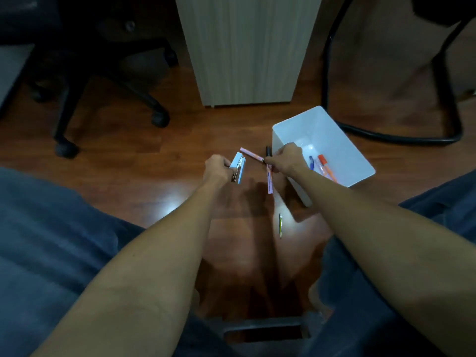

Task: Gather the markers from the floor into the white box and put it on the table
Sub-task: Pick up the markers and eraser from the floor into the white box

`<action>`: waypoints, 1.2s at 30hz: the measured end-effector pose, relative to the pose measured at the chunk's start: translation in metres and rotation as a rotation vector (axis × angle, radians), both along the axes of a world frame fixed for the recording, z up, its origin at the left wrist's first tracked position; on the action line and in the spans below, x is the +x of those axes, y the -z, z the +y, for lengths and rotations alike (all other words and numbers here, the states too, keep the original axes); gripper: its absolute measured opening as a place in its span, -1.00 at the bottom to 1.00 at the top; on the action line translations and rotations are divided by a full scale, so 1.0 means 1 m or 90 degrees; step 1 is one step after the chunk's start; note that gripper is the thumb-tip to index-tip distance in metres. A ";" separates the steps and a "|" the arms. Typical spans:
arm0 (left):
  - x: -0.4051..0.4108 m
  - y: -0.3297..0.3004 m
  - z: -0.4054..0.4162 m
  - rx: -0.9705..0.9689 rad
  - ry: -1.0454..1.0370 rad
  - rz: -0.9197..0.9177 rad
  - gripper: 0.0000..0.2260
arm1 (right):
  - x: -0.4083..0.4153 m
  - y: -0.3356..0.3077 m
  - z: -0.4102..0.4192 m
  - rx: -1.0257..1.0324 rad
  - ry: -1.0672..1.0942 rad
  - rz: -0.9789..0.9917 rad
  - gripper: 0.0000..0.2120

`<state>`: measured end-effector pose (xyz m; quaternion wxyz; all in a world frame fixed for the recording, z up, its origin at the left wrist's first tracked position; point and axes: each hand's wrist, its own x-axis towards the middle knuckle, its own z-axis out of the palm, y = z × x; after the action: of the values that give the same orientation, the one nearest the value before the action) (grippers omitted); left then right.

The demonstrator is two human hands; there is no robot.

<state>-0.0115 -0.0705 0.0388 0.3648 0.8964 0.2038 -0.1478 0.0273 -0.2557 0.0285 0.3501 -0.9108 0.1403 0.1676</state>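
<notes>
While both arms reach down, left hand (217,167) grips stapler (238,168), right hand (287,157) clutches 3 markers (253,154).

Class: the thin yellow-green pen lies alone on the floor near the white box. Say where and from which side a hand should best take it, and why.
Probably pinch the yellow-green pen at mid-barrel, coming straight down from above, fingers on its two long sides. It lies flat on the floor, pointing roughly towards and away from the person, with bare floor either side. The white box stands just beyond it, up and to the right.
</notes>
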 end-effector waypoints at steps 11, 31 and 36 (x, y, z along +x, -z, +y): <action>0.053 -0.041 -0.111 -0.073 0.057 -0.060 -0.86 | 0.010 -0.050 -0.113 -0.030 0.133 -0.057 -0.63; 0.074 -0.022 -0.128 -0.048 0.088 -0.068 -0.87 | -0.002 -0.029 -0.128 -0.006 0.154 -0.083 -0.71; 0.061 -0.032 -0.085 -0.037 0.035 -0.087 -0.87 | -0.024 -0.040 -0.098 0.028 0.119 -0.108 -0.74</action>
<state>0.0493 -0.1556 0.0711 0.3996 0.8986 0.1497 -0.1024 0.0038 -0.3540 0.0682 0.3946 -0.8968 0.1907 0.0599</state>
